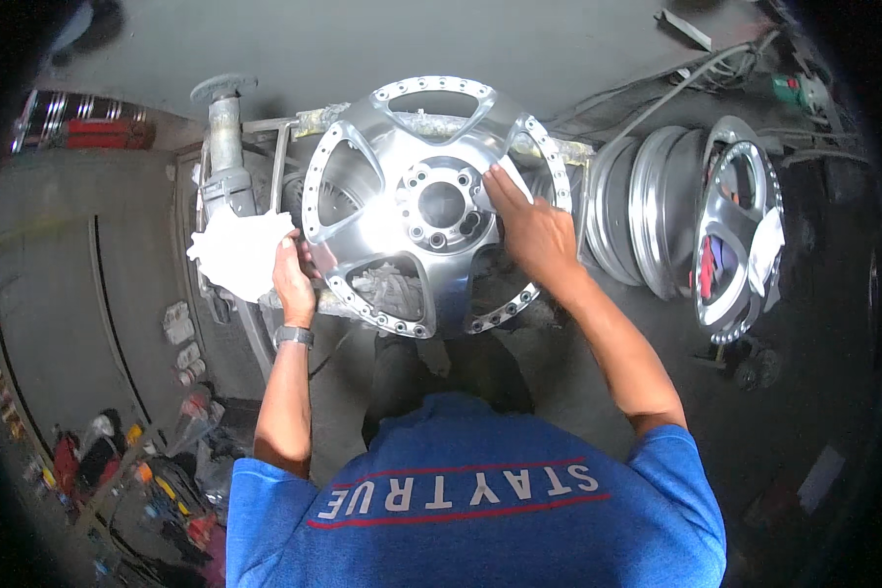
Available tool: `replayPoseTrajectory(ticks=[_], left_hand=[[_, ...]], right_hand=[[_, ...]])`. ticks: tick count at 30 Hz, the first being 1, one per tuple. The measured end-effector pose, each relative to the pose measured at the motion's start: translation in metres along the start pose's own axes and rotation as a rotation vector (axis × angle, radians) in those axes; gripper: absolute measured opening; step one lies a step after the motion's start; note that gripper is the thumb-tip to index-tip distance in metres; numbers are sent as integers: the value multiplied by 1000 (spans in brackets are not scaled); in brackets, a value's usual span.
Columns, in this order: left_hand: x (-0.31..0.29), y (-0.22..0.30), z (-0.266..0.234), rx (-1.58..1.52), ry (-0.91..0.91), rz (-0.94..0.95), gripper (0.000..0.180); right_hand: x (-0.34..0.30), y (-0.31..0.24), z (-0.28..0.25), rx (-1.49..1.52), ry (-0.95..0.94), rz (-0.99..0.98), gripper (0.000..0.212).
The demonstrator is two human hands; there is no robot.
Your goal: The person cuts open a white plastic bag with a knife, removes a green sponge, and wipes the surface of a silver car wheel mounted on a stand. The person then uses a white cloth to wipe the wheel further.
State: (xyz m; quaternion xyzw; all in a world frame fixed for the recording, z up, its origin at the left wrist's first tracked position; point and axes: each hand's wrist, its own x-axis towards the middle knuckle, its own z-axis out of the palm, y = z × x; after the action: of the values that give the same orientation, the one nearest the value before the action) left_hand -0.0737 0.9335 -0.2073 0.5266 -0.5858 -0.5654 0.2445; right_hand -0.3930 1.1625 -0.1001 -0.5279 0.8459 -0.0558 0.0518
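Observation:
A shiny, spoked metal wheel face (448, 294) with small holes round its edge stands in front of me. My right hand (539, 235) is on its upper right spoke, index and middle fingers stretched out together. Under that hand a white piece of cloth or paper (513, 174) is pressed against the metal. At the wheel's left edge is my left hand (294, 281), its fingers curled at the rim. A crumpled white cloth (240, 253) lies right beside its thumb; whether the hand touches the cloth is unclear. The rim hides some left fingertips.
A metal frame (282, 162) stands behind the wheel, with an upright grey post (227, 147) at left. On the right are wheel barrels (657, 211) and another spoked wheel face (720, 314) with white cloth on it. Cables (691, 88) run behind; assorted items (167, 490) clutter the lower left.

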Motion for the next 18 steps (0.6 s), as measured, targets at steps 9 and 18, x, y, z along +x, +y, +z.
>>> replayPoseTrajectory(ticks=[9,18], left_hand=[[-4,-1,7,119,150,89,52],[-4,-2,8,175,187,50,53]], right_hand=[[27,43,14,47,41,-246,63],[35,52,13,21,63,-428,65]])
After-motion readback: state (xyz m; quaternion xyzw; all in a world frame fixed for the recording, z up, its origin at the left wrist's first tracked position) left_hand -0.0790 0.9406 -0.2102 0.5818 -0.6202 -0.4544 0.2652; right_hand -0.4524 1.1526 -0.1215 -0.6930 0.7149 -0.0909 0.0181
